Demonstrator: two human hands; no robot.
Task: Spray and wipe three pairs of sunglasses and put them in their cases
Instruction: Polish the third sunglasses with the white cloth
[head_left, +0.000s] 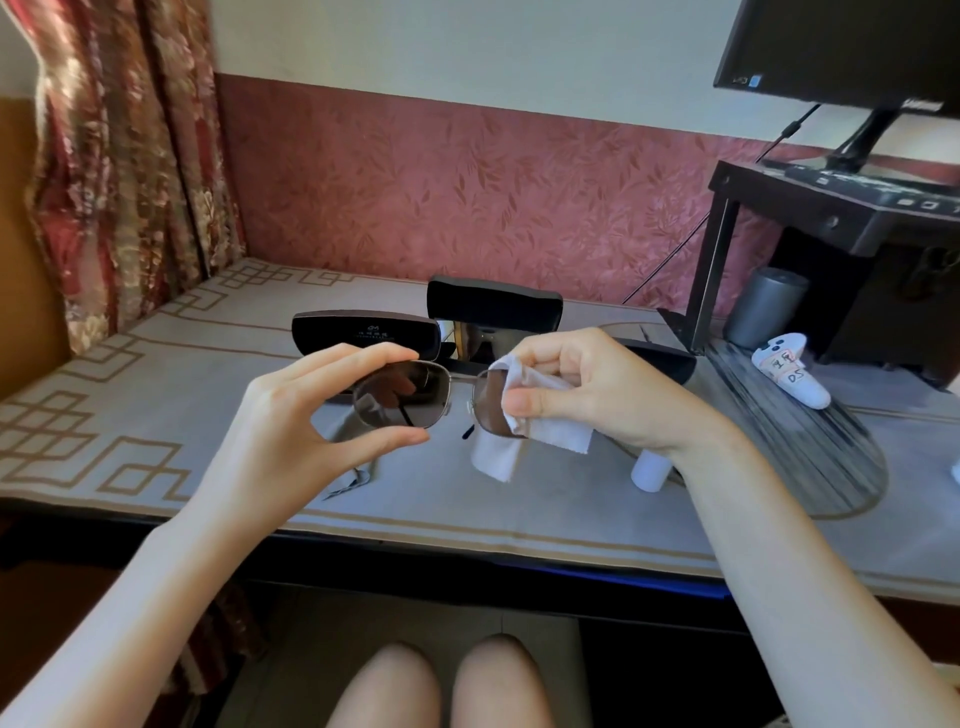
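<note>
— On the left?
— Left hand, pinching the sunglasses by one lens rim between thumb and forefinger, above the table. Behind them, dark cases on that table.
— And rightward?
— White cloth wrapped over the other lens, squeezed there by the right hand. Then a white bottle, just beyond that wrist, on the table.

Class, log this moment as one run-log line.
step: wiping | left hand: pinches sunglasses | right hand: pinches cloth on lens
</note>
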